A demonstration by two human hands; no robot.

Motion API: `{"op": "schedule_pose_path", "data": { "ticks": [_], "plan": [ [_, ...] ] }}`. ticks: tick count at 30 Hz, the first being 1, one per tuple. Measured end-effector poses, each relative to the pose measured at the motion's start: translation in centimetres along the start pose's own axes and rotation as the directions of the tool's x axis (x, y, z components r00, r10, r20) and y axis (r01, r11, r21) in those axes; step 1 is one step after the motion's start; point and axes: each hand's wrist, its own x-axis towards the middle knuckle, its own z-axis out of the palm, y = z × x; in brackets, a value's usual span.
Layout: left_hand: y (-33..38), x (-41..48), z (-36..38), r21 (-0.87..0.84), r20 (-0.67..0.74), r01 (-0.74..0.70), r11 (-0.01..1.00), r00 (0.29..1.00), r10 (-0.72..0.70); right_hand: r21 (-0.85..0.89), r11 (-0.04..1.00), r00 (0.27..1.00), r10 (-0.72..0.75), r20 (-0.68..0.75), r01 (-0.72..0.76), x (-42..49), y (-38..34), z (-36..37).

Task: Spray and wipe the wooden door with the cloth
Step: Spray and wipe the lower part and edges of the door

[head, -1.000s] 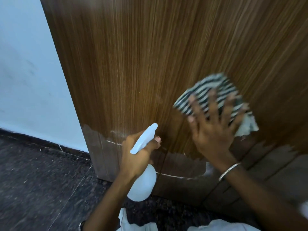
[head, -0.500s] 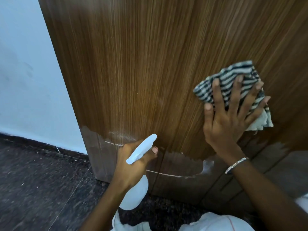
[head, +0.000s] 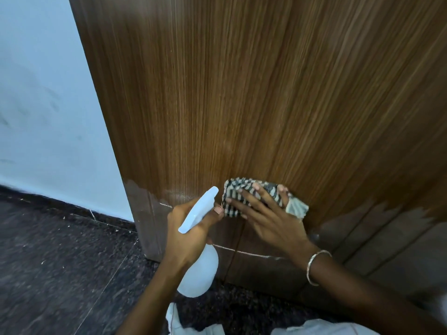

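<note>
Soft even light, faint sheen on door [head: 242, 93], edges bowed.

Right grip [head: 273, 222] presses cloth [head: 232, 189] on door [head: 242, 93]; left grip [head: 185, 236] holds spray bottle [head: 200, 272].

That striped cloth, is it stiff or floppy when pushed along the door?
Probably floppy: the cloth lies bunched and creased under the right hand. It likely slides easily, since the door looks smooth and glossy.

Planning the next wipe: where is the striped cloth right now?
In the head view, the striped cloth sits low on the wooden door, pressed flat under the right hand, just right of the spray bottle held in the left hand.
</note>
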Motion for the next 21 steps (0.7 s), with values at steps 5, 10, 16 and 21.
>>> {"op": "schedule_pose_path", "data": {
  "ticks": [5, 10, 16, 21],
  "plan": [
    [0.6, -0.2, 0.5, -0.060, -0.029, 0.029, 0.998, 0.999, -0.030, 0.133, 0.904, 0.889, 0.425, -0.171, -0.407, 9.8, 7.3, -5.4],
    [0.6, 0.0, 0.8, -0.083, -0.041, 0.023, 0.996, 0.999, -0.027, 0.080, 0.887, 0.862, 0.462, -0.209, -0.455, 10.7, 5.6, -5.0],
    [0.2, 0.0, 0.3, -0.047, -0.017, -0.017, 0.999, 1.000, 0.016, -0.031, 0.998, 0.999, -0.048, 0.015, 0.048, -0.9, -1.0, 0.7],
    [1.0, -0.8, 0.2, -0.072, -0.007, 0.008, 0.997, 1.000, -0.009, 0.092, 0.964, 0.964, 0.257, -0.073, -0.250, 3.0, 6.0, -3.4]
  ]
}}
